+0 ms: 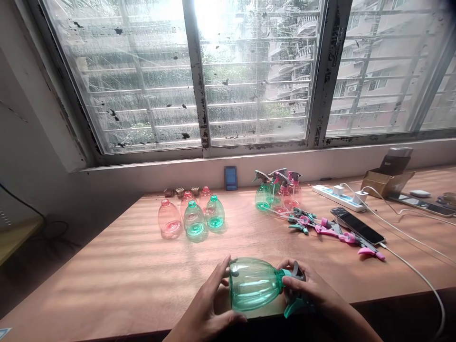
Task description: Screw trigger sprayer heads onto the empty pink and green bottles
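Note:
A green see-through spray bottle point(253, 284) lies on its side near the front edge of the wooden table point(142, 266). My left hand point(208, 304) wraps around its base end. My right hand point(308, 285) grips the grey and green trigger head point(295, 289) at the bottle's neck. Both hands are closed on the bottle.
Several capless pink and green bottles point(192, 216) stand at the back left. Finished spray bottles point(278, 192) stand at the back centre, with loose trigger heads point(331, 230) lying beside them. A phone point(357, 225), a power strip point(338, 195), cables and a cardboard box point(388, 178) occupy the right.

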{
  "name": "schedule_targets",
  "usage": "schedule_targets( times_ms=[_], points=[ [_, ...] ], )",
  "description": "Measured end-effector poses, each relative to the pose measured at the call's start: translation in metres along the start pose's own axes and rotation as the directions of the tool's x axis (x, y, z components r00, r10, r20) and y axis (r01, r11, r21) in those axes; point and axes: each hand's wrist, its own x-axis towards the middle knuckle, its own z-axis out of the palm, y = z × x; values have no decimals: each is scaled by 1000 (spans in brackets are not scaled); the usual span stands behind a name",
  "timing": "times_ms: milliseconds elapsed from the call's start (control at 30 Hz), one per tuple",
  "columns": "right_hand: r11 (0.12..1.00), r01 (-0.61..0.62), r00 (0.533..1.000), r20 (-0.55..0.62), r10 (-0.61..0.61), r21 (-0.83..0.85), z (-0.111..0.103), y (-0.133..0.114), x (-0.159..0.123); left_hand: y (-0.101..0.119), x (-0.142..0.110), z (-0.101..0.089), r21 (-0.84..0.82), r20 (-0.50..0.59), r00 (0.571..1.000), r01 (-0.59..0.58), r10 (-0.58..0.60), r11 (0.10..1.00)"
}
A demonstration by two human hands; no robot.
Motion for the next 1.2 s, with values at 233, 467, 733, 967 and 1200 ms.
schedule_targets(
  times_ms=[233,467,733,967,1200],
  points=[
    [1000,3,1000,9,-3,-3,0,-1,0,1,2,6,48,-12,998,-68,69,997],
    [1000,9,1000,30,-9,-4,-1,3,2,4,-1,4,-16,18,999,-43,43,999],
    [1000,-1,999,40,0,18,-3,7,3,1,0,5,16,20,994,-111,111,994],
    [999,-15,1000,23,14,46,-2,9,2,0,0,3,-117,42,997,-55,60,992],
    [998,-12,999,30,11,54,0,4,1,6,-2,6,15,15,998,-65,65,998]
  ],
)
